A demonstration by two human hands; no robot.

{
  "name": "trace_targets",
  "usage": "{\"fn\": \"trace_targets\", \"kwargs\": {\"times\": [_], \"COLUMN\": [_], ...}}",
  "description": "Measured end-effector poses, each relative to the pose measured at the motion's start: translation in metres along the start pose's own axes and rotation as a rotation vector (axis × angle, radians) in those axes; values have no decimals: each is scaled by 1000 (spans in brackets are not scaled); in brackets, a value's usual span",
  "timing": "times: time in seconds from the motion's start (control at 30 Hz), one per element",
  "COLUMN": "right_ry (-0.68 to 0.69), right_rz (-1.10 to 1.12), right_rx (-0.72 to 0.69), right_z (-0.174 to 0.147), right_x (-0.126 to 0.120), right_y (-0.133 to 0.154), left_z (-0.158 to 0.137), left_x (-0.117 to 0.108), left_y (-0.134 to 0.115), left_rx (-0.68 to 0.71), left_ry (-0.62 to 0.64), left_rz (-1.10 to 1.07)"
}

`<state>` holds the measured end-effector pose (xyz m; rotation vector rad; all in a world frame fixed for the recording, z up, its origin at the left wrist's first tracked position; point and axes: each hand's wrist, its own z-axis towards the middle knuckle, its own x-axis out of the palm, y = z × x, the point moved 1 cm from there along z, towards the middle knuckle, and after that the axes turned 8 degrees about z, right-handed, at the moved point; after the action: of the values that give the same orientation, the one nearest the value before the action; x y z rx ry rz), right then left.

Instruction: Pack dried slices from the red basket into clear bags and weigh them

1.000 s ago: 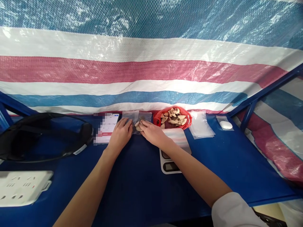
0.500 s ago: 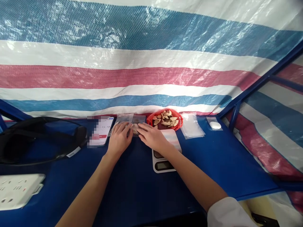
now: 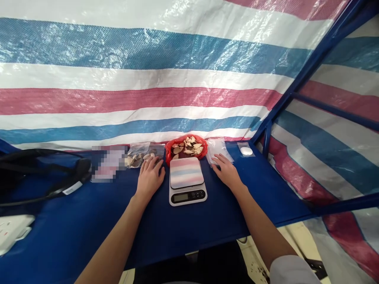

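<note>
My left hand [image 3: 150, 176] lies with fingers spread at the near edge of clear plastic bags [image 3: 137, 152] that hold dried slices. My right hand [image 3: 226, 170] rests its outstretched fingers on a stack of clear plastic bags [image 3: 217, 148]. Between the hands stands a white kitchen scale [image 3: 186, 175], with nothing on its shiny plate. Just behind the scale is a red plastic bag [image 3: 168, 152], opened wide, with pale and brown dried slices [image 3: 192, 146] in it.
A blurred-out phone [image 3: 109, 163] lies left of the filled bags. Farther left are a black headset-like strap [image 3: 84, 169] and a white power strip [image 3: 13, 232]. At the right is a white oval object [image 3: 246, 151] on a small bag. Striped sheeting [image 3: 133, 98] hangs behind the table.
My right hand has left the filled bags and crossed over the scale to the stack of clear bags. My left hand stays by the filled bags. The view has turned right.
</note>
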<state>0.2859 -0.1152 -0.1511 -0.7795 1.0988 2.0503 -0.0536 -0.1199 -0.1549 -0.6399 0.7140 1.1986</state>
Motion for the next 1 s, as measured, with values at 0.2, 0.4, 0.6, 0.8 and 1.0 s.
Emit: {"fn": "trace_targets", "kwargs": {"times": [0.2, 0.4, 0.6, 0.8, 1.0], "right_ry": [80, 138, 134, 38, -18], "right_rz": [-125, -150, -159, -69, -78], "right_rx": [-12, 18, 10, 49, 35], "right_z": [-5, -4, -6, 1, 26], "right_x": [10, 13, 12, 1, -1], "right_y": [-12, -10, -7, -8, -34], "left_z": [5, 8, 5, 6, 5], "left_x": [4, 8, 11, 10, 8], "left_y": [-1, -2, -1, -2, -4], "left_rx": [-56, -100, -94, -101, -100], "left_ry": [91, 155, 137, 134, 114], "left_rz": [75, 81, 55, 17, 50]}}
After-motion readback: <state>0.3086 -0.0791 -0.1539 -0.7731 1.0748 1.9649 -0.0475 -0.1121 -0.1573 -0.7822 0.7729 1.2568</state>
